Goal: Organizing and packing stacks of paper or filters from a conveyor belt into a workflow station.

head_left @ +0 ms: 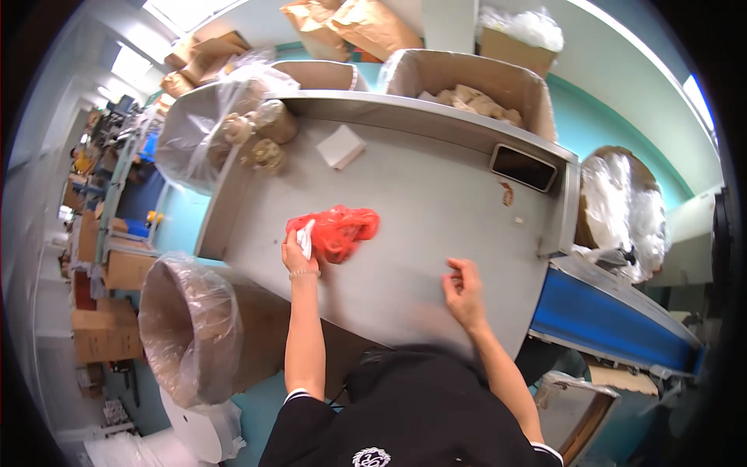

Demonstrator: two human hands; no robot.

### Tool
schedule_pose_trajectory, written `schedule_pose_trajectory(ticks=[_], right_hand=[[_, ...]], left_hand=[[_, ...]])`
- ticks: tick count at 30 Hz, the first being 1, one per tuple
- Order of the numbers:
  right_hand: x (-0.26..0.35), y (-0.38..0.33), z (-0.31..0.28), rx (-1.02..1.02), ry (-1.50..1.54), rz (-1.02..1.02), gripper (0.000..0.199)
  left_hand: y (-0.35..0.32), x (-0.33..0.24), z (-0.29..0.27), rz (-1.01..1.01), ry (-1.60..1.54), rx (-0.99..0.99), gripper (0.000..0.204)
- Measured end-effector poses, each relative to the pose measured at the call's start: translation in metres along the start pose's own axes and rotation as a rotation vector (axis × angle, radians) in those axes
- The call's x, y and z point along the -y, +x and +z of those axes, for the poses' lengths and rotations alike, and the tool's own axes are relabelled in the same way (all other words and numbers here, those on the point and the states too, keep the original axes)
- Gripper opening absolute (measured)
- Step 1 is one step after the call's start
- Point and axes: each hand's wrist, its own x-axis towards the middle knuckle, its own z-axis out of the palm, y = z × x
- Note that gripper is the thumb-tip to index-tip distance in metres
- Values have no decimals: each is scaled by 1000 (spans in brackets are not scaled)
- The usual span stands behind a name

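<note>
My left hand (297, 255) is closed at the near side of a crumpled red plastic bag (339, 233), above the left part of a grey metal worktable (405, 187). A small white crumpled piece (306, 240) shows at its fingers, against the bag; whether it is cloth or film I cannot tell. Over the table's near right part hovers my right hand (464, 296), its fingers loosely bent and apart, with nothing seen in them. A small white box (341, 147) lies farther back on the table.
A phone-like dark-screened device (523, 167) lies in the far right corner. Beige wrapped rolls (269, 140) stand at the far left. Lined bins (191, 331) flank the table, and a large bin (475, 86) stands behind its raised rim. A blue conveyor belt (607, 311) adjoins at right.
</note>
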Motion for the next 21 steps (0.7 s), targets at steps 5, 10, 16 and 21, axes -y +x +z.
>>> schedule_pose_trajectory(ticks=[5,10,16,21], right_hand=[[6,-2,0,-2,30,-14,20],[9,-4,-3,1,-24,-21,21],[31,3,12,5,-20,189,21],[48,-4,24,222,276,372,28]], left_hand=[[83,-61,-39,294,-3,-402,41],[90,-103,-56,202,-184,-655,67],[-8,-13,-61,46,28,-62,41],[-187,49,28,-380,349,453,25]])
